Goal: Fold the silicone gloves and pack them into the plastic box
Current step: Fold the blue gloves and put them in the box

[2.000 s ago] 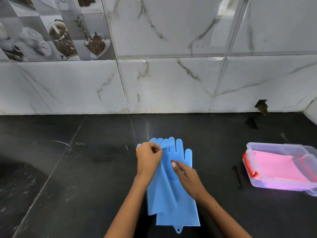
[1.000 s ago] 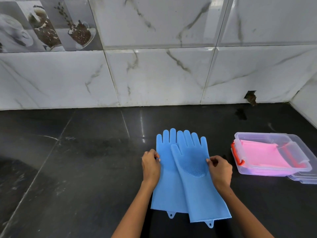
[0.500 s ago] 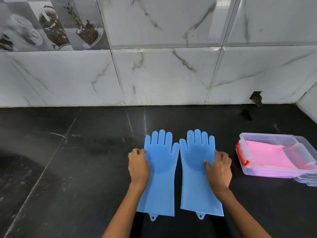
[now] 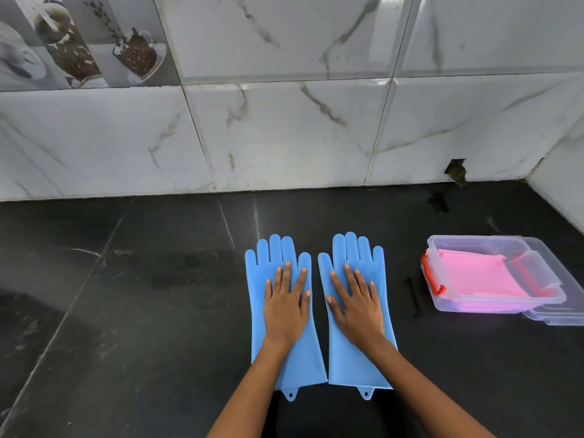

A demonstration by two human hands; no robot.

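Item: pair of blue silicone gloves, laid flat and side by side on the black stone counter (image 4: 142,311), near its front edge and about midway along it. Left glove (image 4: 286,365) and right glove (image 4: 357,371): close together with a narrow strip of counter showing between them; each lies with its long axis running from the front edge toward the back wall, fingers toward the wall, cuffs and small hanging tabs toward the person. Neither is folded yet. Left hand (image 4: 286,306): fingers straight and spread, palm down, pressing flat on the palm area of the left glove, gripping nothing. Right hand (image 4: 357,303): likewise flat, fingers spread, resting on the right glove, gripping nothing. Plastic box (image 4: 546,303): clear, lidless, orange-red latch on its near-left end, standing toward the right end of the counter, well apart from the gloves and on the right hand's side; pink material (image 4: 483,279) already lies inside. Clear lid (image 4: 556,317): appears to sit under or just behind the box; which cannot be told. Judgement: smoothing stage, with folding and packing still to do. Because the gloves lie lengthwise away from the person, a fold would likely bring fingers back toward cuffs; the right hand is the nearer one for carrying to the box.
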